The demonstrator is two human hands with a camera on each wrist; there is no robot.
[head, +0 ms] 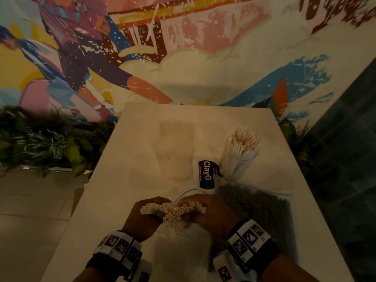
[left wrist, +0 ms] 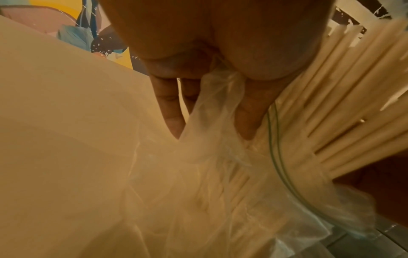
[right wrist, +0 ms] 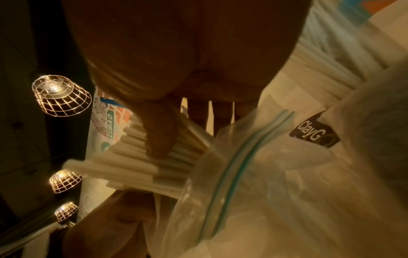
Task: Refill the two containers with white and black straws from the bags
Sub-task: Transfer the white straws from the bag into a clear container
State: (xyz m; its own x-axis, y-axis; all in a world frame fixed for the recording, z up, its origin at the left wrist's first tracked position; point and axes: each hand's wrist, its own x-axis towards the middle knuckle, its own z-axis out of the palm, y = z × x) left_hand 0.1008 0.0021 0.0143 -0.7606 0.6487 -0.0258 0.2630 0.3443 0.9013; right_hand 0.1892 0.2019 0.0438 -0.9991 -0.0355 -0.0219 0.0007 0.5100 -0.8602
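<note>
Near the table's front edge both hands work at a clear zip bag [head: 183,251] of white straws [head: 175,212]. My left hand [head: 146,212] pinches the bag's plastic [left wrist: 212,113] between thumb and fingers, beside the straws [left wrist: 342,104]. My right hand [head: 211,212] grips the bundle of straws [right wrist: 137,167] sticking out of the bag's blue zip mouth [right wrist: 232,174], thumb on top. A clear container [head: 243,147] packed with white straws stands at the right. A second clear container [head: 175,151] stands faintly at centre. A bag of black straws [head: 254,202] lies right of my hands.
A dark "ClayG" sign [head: 206,174] stands between the containers, also seen beside the bag in the right wrist view [right wrist: 313,134]. The white table [head: 122,169] ends against a painted wall. Green plants [head: 40,139] flank it, with tiled floor on the left.
</note>
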